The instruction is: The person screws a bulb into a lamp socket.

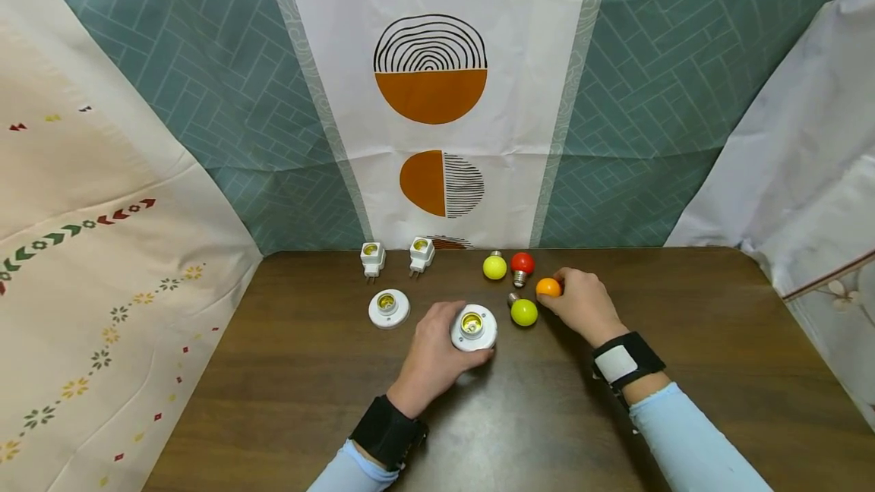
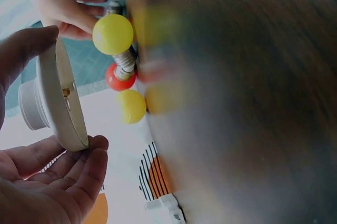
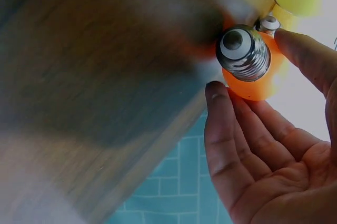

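Observation:
My left hand (image 1: pixel 434 355) holds a round white lamp holder (image 1: pixel 474 327) by its rim, socket facing up. In the left wrist view the thumb is on one edge of this lamp holder (image 2: pixel 50 95) and fingers are on the opposite edge, clear of the table. On the right, my right hand (image 1: pixel 584 306) pinches an orange light bulb (image 1: pixel 548 288). Its metal screw base (image 3: pixel 250 55) points at the right wrist camera, with thumb and fingertips around the orange globe. Close by lie a yellow-green bulb (image 1: pixel 524 313), a red bulb (image 1: pixel 522 262) and a yellow bulb (image 1: pixel 495 267).
A second round lamp holder (image 1: pixel 389 309) lies left of my left hand. Behind it, two white plug-in sockets (image 1: pixel 372 257) sit near the back edge of the brown table (image 1: pixel 287 370). A patterned cloth (image 1: pixel 437 188) hangs behind the table.

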The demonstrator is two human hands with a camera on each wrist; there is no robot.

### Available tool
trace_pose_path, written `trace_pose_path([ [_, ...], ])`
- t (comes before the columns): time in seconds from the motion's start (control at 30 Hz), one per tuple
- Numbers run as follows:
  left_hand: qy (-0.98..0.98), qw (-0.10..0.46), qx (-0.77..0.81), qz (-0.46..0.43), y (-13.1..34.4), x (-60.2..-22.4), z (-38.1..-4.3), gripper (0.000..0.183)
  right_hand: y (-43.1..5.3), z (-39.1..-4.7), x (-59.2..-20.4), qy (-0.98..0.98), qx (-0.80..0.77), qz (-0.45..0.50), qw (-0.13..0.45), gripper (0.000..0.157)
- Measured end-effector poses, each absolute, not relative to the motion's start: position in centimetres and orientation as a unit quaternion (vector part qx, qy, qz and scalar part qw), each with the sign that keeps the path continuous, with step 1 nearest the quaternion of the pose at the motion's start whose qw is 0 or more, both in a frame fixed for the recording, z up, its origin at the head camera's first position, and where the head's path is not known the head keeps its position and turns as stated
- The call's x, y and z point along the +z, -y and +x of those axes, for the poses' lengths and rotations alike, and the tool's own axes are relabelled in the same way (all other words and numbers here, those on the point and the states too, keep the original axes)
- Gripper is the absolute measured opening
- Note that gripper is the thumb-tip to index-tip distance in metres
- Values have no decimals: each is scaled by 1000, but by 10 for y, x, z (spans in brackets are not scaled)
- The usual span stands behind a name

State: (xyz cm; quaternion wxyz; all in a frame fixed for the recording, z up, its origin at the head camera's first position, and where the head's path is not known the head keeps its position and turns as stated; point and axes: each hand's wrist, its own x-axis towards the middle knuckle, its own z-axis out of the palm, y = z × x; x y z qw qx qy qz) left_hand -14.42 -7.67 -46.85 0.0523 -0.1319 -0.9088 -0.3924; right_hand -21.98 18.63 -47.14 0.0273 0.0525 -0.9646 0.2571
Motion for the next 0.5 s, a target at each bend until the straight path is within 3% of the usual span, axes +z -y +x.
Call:
trace_pose_path([
  [0.23,903,66,-400,-144,74,-471,-145,80,-197,-213,-469,960,274,55,10,46],
  [0.5,896,76,-407,-157,72,-472,-146,80,-204,-207,-461,953,295,58,30,58],
])
